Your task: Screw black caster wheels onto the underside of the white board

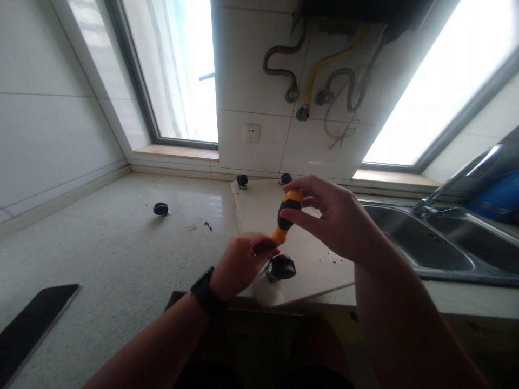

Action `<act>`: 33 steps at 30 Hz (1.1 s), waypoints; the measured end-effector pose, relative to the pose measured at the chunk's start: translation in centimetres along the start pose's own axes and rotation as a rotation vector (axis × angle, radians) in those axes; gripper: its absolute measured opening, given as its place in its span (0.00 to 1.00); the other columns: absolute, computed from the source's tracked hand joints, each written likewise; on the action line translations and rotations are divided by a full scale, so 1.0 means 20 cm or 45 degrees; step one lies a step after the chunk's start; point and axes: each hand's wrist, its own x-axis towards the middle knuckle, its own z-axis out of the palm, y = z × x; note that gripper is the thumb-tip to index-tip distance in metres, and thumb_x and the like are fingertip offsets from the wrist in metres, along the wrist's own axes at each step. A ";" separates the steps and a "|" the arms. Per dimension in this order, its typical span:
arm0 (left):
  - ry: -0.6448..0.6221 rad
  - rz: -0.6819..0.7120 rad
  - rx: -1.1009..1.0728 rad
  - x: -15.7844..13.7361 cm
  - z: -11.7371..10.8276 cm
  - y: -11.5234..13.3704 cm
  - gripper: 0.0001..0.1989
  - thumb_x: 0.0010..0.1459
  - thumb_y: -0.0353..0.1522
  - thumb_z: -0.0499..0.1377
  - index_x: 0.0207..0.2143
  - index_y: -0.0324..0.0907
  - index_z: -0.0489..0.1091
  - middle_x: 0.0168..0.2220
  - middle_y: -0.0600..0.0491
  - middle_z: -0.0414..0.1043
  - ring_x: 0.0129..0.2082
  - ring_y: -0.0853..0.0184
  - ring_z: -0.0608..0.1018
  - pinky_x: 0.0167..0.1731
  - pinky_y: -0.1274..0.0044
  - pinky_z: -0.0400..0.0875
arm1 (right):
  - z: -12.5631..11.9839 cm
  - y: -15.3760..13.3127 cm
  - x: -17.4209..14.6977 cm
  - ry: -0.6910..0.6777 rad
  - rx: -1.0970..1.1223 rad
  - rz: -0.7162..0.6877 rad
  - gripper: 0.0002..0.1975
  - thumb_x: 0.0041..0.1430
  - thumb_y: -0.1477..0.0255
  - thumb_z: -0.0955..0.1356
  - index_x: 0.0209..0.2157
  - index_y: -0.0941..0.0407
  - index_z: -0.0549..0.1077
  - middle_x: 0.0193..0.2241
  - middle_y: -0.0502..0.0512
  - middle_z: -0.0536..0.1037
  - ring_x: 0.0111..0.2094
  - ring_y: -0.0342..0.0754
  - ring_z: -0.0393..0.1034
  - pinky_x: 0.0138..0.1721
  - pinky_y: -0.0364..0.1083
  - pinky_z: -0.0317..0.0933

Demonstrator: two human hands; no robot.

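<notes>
A yellow and black screwdriver (288,213) is gripped at its handle by my right hand (326,213), tilted with its lower end toward the near caster. My left hand (243,259), with a black watch on the wrist, pinches at the screwdriver's lower end; whether it holds the shaft or a screw there is hidden. Just below the fingertips, a black caster wheel (283,267) sits on the near left corner of a white board (259,216). Two more casters, a left one (242,181) and a right one (286,178), stand at the board's far edge.
A loose caster (161,209) and a few small dark screws (208,226) lie on the speckled counter (121,243) to the left. A dark flat panel (36,329) is at the lower left. On the right is a steel sink (421,248) with a faucet (458,178).
</notes>
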 end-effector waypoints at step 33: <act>-0.070 -0.070 -0.234 0.01 0.02 -0.04 0.11 0.58 0.35 0.69 0.41 0.40 0.78 0.38 0.50 0.83 0.38 0.62 0.83 0.41 0.71 0.76 | 0.24 0.06 -0.01 0.468 0.071 0.143 0.27 0.41 0.61 0.82 0.36 0.52 0.67 0.32 0.48 0.75 0.29 0.44 0.70 0.30 0.47 0.71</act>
